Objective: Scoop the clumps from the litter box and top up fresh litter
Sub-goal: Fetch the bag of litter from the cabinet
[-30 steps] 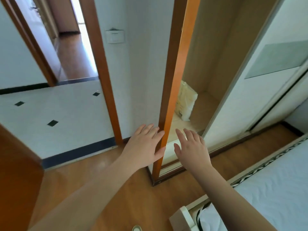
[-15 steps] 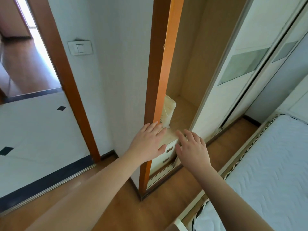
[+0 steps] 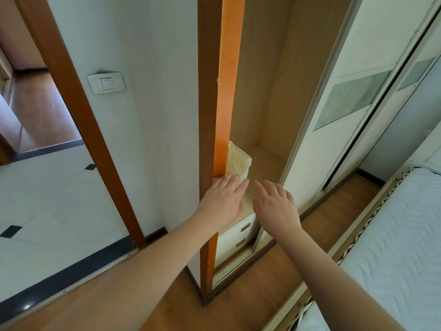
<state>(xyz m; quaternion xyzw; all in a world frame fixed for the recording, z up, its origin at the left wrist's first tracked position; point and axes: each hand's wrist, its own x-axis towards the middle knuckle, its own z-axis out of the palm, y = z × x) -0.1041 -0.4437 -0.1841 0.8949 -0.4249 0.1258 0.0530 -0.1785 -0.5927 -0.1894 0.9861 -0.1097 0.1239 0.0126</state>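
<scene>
Far left: doorway [image 3: 40, 111] open to a hall w/ wood floor, then white tile floor [image 3: 47, 199] w/ 2 small black diamond insets visible, dark threshold strip along its near edge. 1 light switch [image 3: 106, 82] on white wall betw. door frame and wardrobe. Orange-brown wardrobe post [image 3: 216, 91] runs top to floor; its edge sits right at the L hand. Left hand [image 3: 223, 201] flat, fingers straight and relaxed, grasping nothing, fingertips at the post edge and overlapping the bag; contact can't tell. 1 pale cream bag [image 3: 239, 163] (prob. litter, label not readable) upright on wardrobe shelf, tucked just behind the post, at left side of the open bay; bay has free room to its right. Right hand [image 3: 274, 206] open too, fingers spread, holding nothing, just right of the L hand, near the shelf front. 2 drawers [image 3: 238, 235] below shelf. Sliding doors [image 3: 346, 103] pushed right, 2 panels. Mattress [image 3: 393, 247] near right, narrow strip of wood floor betw. it and wardrobe.
</scene>
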